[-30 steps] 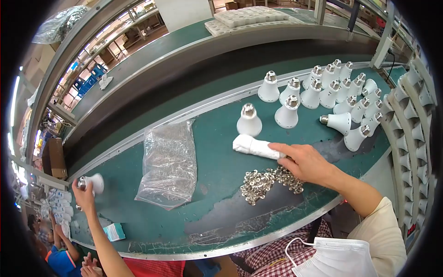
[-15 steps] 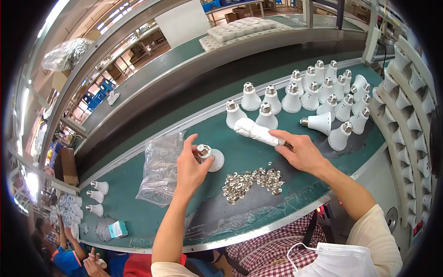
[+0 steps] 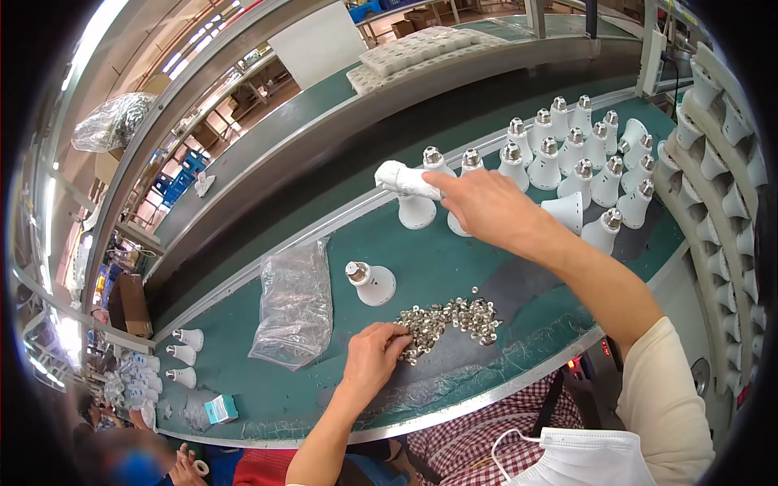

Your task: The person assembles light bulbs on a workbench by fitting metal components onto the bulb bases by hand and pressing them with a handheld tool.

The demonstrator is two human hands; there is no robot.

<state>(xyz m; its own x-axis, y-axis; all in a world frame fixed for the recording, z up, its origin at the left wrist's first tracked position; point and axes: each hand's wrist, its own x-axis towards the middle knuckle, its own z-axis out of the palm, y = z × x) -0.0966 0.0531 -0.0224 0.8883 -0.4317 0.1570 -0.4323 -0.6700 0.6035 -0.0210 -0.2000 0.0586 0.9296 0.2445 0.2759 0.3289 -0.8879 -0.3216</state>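
Note:
My right hand point(image 3: 496, 209) is wrapped around a white-wrapped hand tool point(image 3: 403, 179), held over the upright bulbs near the far edge of the bench. Its wrapped end points left, in front of a white LED bulb point(image 3: 416, 212). At the left edge of a pile of small silver metal caps point(image 3: 454, 317), my left hand point(image 3: 374, 356) has its fingertips pinched together; whatever is between them is hidden. One white LED bulb point(image 3: 375, 286) stands alone with its screw base up, slightly tilted, touched by neither hand.
Several white bulbs point(image 3: 582, 182) stand at the right, one lying down. A clear plastic bag point(image 3: 293, 304) lies left of the lone bulb. Three bulbs point(image 3: 185, 355) and a small teal box point(image 3: 220, 409) are farther left. Stacked trays of bulb housings point(image 3: 717, 219) rise at the right; a co-worker's hand point(image 3: 188, 468) shows lower left.
My left hand has let go of the bulb and moved down to the metal caps. My right hand has carried the wrapped tool up and left, toward the standing bulbs.

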